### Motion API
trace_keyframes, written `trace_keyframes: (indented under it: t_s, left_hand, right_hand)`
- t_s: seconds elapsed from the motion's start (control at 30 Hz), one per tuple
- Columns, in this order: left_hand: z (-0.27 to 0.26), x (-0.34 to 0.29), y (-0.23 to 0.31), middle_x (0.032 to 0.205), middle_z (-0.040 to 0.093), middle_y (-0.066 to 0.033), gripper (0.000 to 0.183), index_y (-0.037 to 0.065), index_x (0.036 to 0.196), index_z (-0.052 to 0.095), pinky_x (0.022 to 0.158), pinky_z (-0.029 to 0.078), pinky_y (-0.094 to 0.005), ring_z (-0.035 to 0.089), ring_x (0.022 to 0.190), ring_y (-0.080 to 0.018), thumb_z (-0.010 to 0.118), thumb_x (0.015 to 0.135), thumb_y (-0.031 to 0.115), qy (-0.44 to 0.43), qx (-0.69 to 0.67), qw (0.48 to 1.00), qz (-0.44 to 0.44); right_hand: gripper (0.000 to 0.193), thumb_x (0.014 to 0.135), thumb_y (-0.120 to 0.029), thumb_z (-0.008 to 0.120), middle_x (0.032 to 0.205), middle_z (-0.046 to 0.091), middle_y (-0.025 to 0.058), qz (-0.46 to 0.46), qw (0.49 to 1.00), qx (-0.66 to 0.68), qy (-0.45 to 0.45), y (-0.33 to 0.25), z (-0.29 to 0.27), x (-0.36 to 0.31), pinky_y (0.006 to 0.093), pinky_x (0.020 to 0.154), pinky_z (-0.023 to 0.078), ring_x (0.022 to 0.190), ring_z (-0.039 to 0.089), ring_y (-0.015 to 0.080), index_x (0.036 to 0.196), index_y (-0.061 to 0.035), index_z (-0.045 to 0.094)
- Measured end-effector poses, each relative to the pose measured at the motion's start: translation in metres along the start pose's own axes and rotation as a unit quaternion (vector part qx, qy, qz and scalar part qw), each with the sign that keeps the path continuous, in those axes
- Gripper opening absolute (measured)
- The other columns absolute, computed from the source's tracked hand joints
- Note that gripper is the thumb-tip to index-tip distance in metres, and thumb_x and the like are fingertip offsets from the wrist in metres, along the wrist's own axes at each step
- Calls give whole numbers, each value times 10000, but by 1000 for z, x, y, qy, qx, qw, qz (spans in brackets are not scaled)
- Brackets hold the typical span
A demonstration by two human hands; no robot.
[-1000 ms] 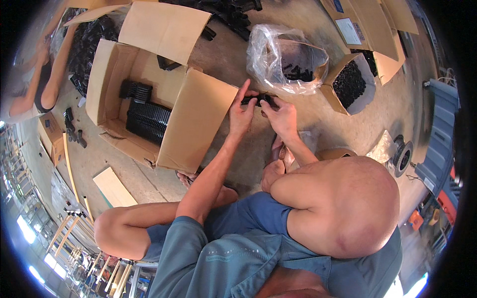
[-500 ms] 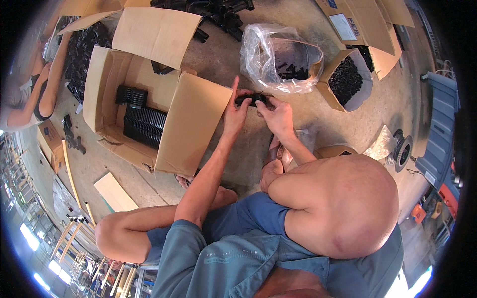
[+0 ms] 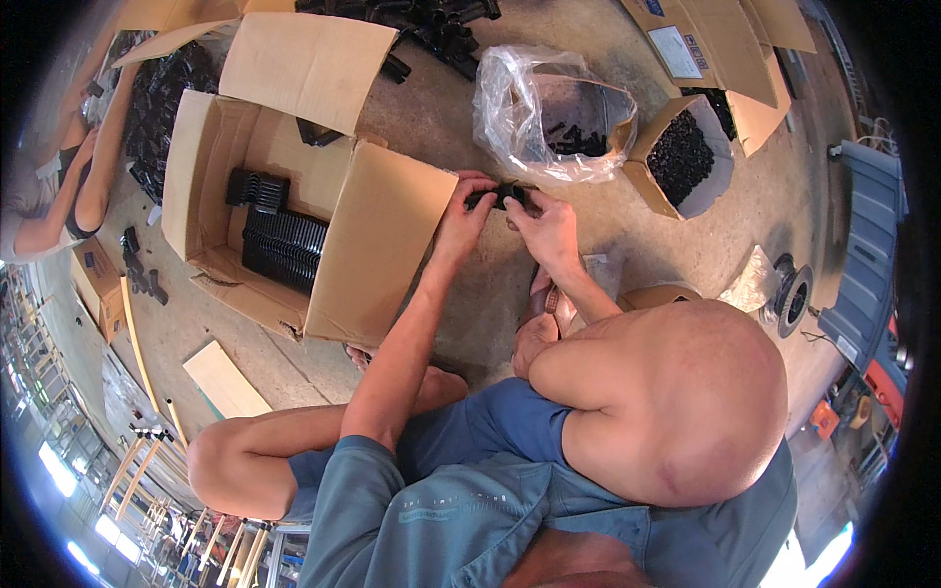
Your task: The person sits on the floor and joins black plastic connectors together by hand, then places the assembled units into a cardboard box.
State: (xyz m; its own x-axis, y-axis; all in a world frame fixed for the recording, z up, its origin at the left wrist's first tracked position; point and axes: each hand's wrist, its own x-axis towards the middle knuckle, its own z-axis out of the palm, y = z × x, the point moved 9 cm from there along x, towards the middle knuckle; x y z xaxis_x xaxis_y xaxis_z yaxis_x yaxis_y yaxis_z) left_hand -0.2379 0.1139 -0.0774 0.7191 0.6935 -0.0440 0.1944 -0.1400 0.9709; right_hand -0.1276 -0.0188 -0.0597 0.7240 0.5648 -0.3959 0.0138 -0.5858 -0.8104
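Both hands are pinching a short black part (image 3: 502,195) between them, the left hand (image 3: 461,223) clamping its left end, the right hand (image 3: 545,230) its right end. The left index finger, sticking upward half a second ago, is now curling down toward the part, while the right hand is keeping much the same hold. The flap edge of the open carton (image 3: 382,235) is standing just beside the left hand; whether they are touching, I cannot tell. Beyond the fingers a clear plastic bag (image 3: 505,108) is bulging near. Concrete floor (image 3: 686,250) is stretching rightward from the right hand.
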Motion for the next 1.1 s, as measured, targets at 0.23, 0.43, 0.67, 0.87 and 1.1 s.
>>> trace_keyframes:
  t_s: [0.23,0.43,0.67,0.87,1.1]
  left_hand:
    - [1,-1,-2,1112,642,-129,186,30,1039,721,958,477,-371,609,1088,-272,710,855,56,-12,5,1000,-4]
    - [1,4,0,1099,658,-124,179,29,1038,726,973,469,-370,614,1086,-274,710,864,68,-3,-32,999,0]
    - [-5,-1,-1,996,622,-90,90,3,986,631,927,465,-333,589,987,-207,634,949,85,-11,-41,999,-13]
    - [4,-12,1,1014,640,-100,90,18,982,656,931,473,-348,603,998,-231,656,892,20,-4,-51,999,1]
    - [8,-3,21,1057,611,-66,320,49,1143,631,948,471,-326,599,1016,-190,654,847,-70,-6,-84,996,-39]
  right_hand:
    - [311,869,-287,746,665,711,116,10,1000,-4,-1,-1,0,-2,320,587,527,595,684,158,904,22,735]
    - [315,866,-292,747,664,707,119,-5,1000,3,15,-3,-1,3,328,589,527,595,681,163,900,22,732]
    - [343,890,-305,711,730,711,172,-66,996,-55,8,-22,3,-2,369,635,545,661,684,165,976,27,731]
    - [342,886,-329,736,748,730,157,-54,996,-60,25,-18,-7,-11,370,635,557,662,725,207,967,3,729]
    - [335,895,-274,735,767,756,106,-10,1000,-23,4,-8,-6,-5,292,640,570,681,727,140,1063,16,742]
